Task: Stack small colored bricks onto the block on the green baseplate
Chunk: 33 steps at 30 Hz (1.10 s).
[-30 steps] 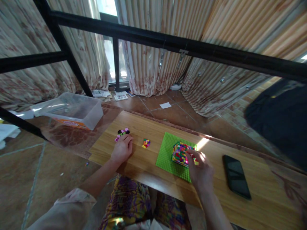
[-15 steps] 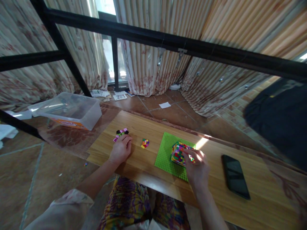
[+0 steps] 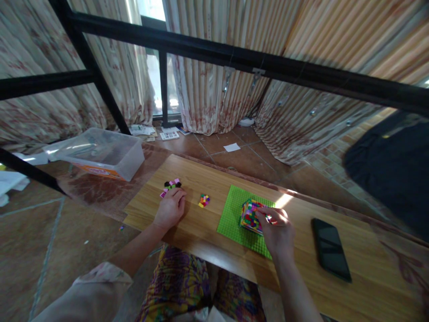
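Observation:
A block-built box of many-coloured toy bricks (image 3: 250, 215) stands on a green baseplate (image 3: 231, 214) on the wooden table. Over its right part is my right hand (image 3: 277, 226), thumb and fingers pinched together at the top of the bricks. Whatever small piece those fingers hold is hidden. My left hand (image 3: 170, 208) rests on the table at the left, fingers curled down by a small group of pink, black and green bricks (image 3: 172, 184). What lies under its fingertips cannot be seen. Between the hands lies a little cluster of loose coloured bricks (image 3: 204, 200).
A black phone (image 3: 331, 249) lies on the table (image 3: 197, 232) at the right. Beyond the left end, a clear plastic bin (image 3: 110, 154) sits on the floor. Black metal bars (image 3: 208, 47) cross in front of the curtains. One tiny brick (image 3: 121, 228) is on the floor.
The view has shifted slightly. My right hand stays at the brick box, its fingers turned a little. My left hand keeps its place by the pink and black bricks.

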Motion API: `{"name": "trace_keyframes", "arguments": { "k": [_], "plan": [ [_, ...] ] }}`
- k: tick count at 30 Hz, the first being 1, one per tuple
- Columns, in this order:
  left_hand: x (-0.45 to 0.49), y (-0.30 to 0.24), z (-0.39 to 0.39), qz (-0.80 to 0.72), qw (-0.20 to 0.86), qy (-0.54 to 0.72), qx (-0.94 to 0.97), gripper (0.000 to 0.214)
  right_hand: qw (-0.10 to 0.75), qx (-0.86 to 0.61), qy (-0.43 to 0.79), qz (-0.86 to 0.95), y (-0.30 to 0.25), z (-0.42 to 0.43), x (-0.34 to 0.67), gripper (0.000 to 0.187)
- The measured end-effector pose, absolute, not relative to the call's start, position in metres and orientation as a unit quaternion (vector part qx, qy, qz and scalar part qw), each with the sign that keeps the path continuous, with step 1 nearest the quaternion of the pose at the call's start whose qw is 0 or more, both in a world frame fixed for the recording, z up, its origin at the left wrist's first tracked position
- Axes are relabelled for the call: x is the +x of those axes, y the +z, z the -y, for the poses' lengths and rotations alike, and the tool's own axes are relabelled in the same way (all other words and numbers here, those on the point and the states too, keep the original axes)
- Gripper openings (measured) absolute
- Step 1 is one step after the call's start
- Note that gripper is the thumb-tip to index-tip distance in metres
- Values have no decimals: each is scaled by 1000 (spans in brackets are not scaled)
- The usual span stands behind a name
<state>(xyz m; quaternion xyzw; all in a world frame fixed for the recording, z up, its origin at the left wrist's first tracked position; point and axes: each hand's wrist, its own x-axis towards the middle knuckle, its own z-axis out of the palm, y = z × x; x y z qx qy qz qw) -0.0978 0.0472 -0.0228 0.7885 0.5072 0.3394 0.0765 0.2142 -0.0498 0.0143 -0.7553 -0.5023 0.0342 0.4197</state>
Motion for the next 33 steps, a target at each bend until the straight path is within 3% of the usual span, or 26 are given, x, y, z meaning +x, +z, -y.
{"name": "trace_keyframes", "arguments": {
  "k": [7,15,22,27,33],
  "plan": [
    [-98,-25,-47,-506,79,343,787,17,310,-701,-138,628,17,59,206,26],
    [-97,-23,-46,-503,77,343,790,17,251,-690,-160,660,18,68,203,30],
    [-96,-24,-45,-504,78,345,788,17,309,-668,-183,652,22,72,192,29],
    [-97,-27,-46,-503,86,342,789,18,391,-620,-119,669,16,70,145,21],
    [-96,-27,-45,-511,90,338,785,18,340,-629,18,698,-1,41,96,27]
  ]
}}
